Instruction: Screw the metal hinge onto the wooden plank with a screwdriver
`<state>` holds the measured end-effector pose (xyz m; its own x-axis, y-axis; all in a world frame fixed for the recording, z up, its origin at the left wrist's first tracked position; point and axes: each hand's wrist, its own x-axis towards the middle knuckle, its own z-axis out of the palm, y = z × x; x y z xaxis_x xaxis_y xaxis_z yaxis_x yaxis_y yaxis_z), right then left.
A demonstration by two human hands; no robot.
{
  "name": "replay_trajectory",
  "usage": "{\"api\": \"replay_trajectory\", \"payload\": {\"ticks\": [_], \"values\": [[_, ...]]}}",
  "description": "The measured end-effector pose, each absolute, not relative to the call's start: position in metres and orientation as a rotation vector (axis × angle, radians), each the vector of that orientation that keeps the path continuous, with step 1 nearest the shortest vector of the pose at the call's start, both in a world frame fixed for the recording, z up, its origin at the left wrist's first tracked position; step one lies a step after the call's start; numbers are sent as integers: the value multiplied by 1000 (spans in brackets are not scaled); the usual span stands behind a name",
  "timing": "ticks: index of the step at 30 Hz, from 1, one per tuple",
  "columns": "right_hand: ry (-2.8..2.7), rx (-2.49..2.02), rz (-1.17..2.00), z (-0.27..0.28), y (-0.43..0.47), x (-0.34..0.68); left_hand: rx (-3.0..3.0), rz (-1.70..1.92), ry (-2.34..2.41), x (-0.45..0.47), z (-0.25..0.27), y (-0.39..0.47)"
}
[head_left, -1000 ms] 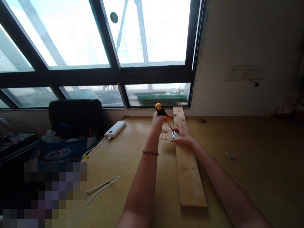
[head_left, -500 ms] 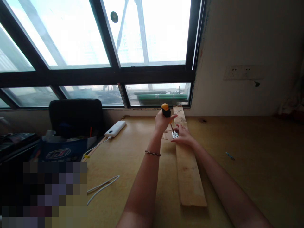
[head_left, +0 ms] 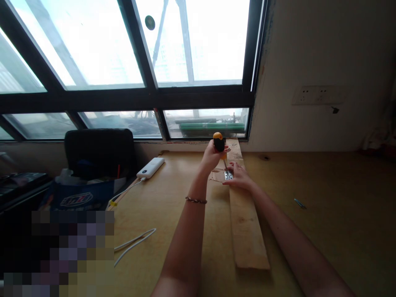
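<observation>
My left hand (head_left: 210, 157) is closed around the black and yellow handle of a screwdriver (head_left: 219, 143). The shaft points down, and its tip meets a small silver hinge (head_left: 228, 176) with several holes. That hinge lies on a long wooden board (head_left: 247, 231), near the board's left edge. From the right, my right hand (head_left: 240, 177) rests on the board and pinches the hinge between thumb and fingers. A piece of torn brown cardboard or wood (head_left: 217, 175) shows beside the hinge, partly hidden by my left hand.
The board lies lengthwise on a yellowish wooden table (head_left: 291, 247). Small metal screws or pins (head_left: 299, 203) lie to the right. A white power bank (head_left: 150, 168) with a cable (head_left: 136, 239) sits at the left, near a black chair (head_left: 99, 148). A window (head_left: 198, 99) stands behind.
My left hand and the screwdriver handle have shifted slightly right and up, and the shaft stands a bit more upright. My right hand and the hinge stay in place.
</observation>
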<state>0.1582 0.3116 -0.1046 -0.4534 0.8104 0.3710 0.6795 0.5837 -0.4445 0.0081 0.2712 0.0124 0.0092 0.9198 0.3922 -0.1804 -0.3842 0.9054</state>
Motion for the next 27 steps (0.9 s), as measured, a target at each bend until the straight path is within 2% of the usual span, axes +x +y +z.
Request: {"api": "replay_trajectory", "payload": {"ticks": [8, 12, 15, 21, 24, 27], "values": [[-2239, -1144, 328, -104, 310, 158, 1671, 1657, 882, 1, 50, 230], [-2230, -1160, 321, -102, 307, 157, 1999, 1619, 1118, -9, 53, 200], [-2229, -1176, 308, -100, 304, 156, 2355, 1344, 1311, -20, 30, 182], [-2245, -1168, 283, -102, 304, 156, 2806, 541, 1258, -49, -53, 150], [-2268, -1169, 247, -105, 305, 156, 2764, 419, 1217, -61, -82, 144], [-2279, -1162, 239, -106, 306, 157, 2675, 454, 1138, -67, -94, 147]]}}
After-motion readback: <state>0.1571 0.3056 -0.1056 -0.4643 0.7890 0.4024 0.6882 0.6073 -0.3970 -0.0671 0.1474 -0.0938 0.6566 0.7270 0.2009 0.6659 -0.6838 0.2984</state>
